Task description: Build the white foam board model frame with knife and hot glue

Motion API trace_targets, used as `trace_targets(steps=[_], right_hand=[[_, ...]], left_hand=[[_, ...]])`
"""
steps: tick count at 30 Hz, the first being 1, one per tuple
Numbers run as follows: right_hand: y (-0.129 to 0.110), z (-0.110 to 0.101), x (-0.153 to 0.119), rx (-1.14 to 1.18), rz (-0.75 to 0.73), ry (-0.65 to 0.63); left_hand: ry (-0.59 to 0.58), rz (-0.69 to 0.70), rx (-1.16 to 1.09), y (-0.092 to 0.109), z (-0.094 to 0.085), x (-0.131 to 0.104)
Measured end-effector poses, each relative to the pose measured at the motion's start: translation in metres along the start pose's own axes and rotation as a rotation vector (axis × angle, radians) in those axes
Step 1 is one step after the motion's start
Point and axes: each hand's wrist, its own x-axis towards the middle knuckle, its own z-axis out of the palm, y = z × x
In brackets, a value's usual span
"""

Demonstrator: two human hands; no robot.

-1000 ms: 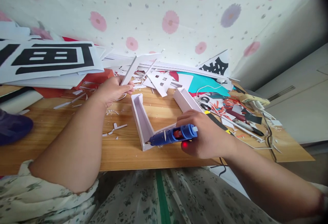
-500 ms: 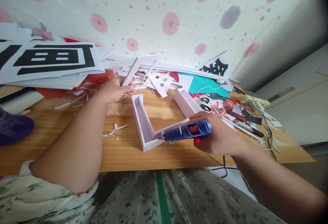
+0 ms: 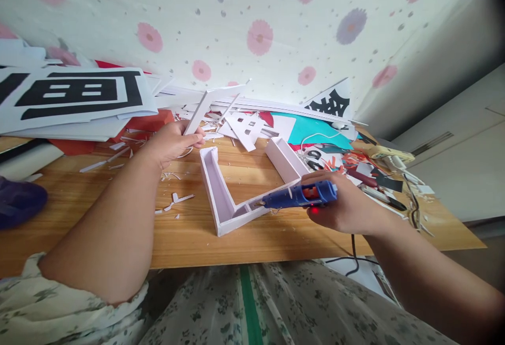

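A white sheet (image 3: 74, 98) at the upper left of the frame bears a large black Chinese character, seen upside down; it looks like 画. A smaller white sheet (image 3: 333, 104) at upper centre-right carries another black character, too cut off to read.

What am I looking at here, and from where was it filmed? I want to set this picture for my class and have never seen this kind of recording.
There is no machine: one person works with two bare hands, filmed by a camera worn on the head that looks forward and down, so the arms reach in from the bottom edge. The right hand grips a blue glue gun, its nozzle at the near channel of a white U-shaped frame lying on the wooden table. The left hand holds a white strip tilted upward. Behind lie white sheets with a large black character, a turquoise sheet, paper scraps, scissors and cables at the right. A flowered cloth hangs at the back.
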Motion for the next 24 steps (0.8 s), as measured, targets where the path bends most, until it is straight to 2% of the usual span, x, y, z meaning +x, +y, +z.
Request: trace_targets(steps=[3, 7, 17, 24], right_hand=[[-0.009, 0.002, 0.008, 0.040, -0.079, -0.031], [-0.015, 0.004, 0.016, -0.005, -0.105, -0.028], [-0.001, 0.001, 0.013, -0.026, 0.076, -0.030], [0.007, -0.006, 0.008, -0.067, 0.047, -0.006]], left_hand=[[-0.002, 0.008, 0.007, -0.001, 0.000, 0.000], [-0.004, 0.015, 0.006, -0.001, -0.001, 0.000], [0.002, 0.010, 0.069, -0.001, -0.002, 0.000], [-0.012, 0.017, 0.061, 0.002, -0.001, -0.001]])
